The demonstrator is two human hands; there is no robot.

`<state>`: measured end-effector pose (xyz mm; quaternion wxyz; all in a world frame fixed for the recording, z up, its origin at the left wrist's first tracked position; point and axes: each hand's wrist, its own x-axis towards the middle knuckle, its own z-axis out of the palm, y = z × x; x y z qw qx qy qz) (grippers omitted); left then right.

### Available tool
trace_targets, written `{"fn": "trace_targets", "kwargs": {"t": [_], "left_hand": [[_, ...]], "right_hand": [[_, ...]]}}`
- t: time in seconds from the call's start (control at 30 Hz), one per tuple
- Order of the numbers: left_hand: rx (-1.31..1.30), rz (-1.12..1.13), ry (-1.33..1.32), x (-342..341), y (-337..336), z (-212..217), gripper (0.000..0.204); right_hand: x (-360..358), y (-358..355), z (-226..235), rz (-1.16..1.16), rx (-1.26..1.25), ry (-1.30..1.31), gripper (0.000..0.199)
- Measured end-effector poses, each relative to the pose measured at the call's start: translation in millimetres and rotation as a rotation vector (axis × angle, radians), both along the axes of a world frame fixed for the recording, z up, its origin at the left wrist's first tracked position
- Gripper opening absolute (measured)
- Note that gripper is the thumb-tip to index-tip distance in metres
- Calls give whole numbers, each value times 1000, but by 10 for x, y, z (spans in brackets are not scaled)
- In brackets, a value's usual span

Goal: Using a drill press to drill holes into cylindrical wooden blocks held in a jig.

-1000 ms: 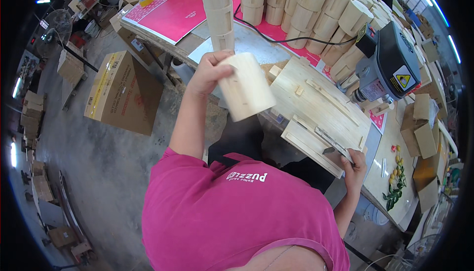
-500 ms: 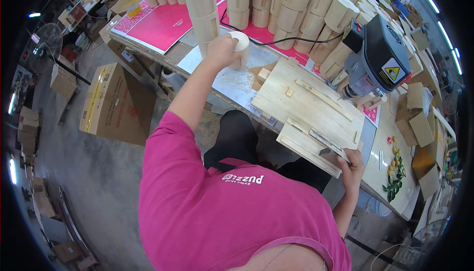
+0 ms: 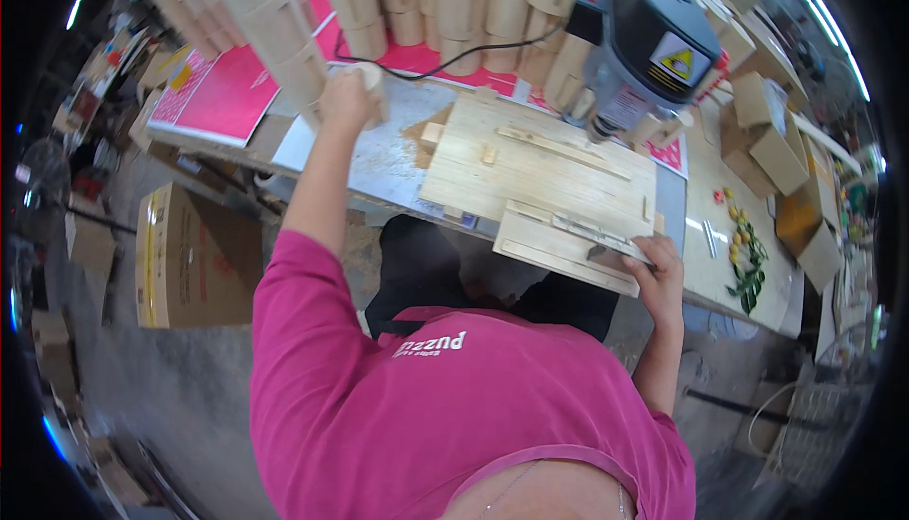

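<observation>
My left hand (image 3: 347,101) is closed round a pale wooden cylinder (image 3: 376,89) with a round opening in its top. It stands on the grey-white table sheet beside a tall stack of wooden cylinders (image 3: 294,46). At the table's near edge, my right hand (image 3: 660,272) grips the end of a slim metal tool (image 3: 597,233) with a dark, pointed piece. That tool lies along a narrow wooden board (image 3: 559,260), which adjoins a larger wooden board (image 3: 530,155) with strips fixed on top. My right fingertips are partly hidden.
A grey drill press head (image 3: 653,37) overhangs the large board's far right. Behind run a black cable (image 3: 445,75) and rows of stacked cylinders (image 3: 464,8). Leafy yellow fruit (image 3: 746,255) and open cartons (image 3: 762,132) are at right; a tall carton (image 3: 194,260) stands on the floor at left.
The view has turned, shifting the whole scene leftward. My left hand remains on the wooden cylinder beside the stack, and my right hand still grips the metal tool's end.
</observation>
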<state>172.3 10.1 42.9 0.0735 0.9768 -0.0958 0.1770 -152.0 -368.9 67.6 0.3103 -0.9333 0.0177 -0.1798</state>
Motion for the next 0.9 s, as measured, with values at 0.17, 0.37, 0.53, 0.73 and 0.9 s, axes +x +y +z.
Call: {"fn": "trace_targets", "kwargs": {"t": [0.17,0.37,0.53,0.73,0.9], "left_hand": [[-308,-330,-219,-456,-396,-1,51],[-534,-719,-104,-1415,-1050,-237,39],[-583,-841,-32,-1759,-1288,-537,39],[-437,-834,-56,-1824,-1332,-656,39],[-440,-808,-142,-1808,-1363,-697,34]], "right_hand": [[64,-93,11,-43,-6,-74,24],[364,-154,-79,-8,-56,-118,26],[550,-282,-321,24,-17,-135,28],[645,-512,-83,146,48,23,23],[1342,-1381,119,-193,123,-70,22]]}}
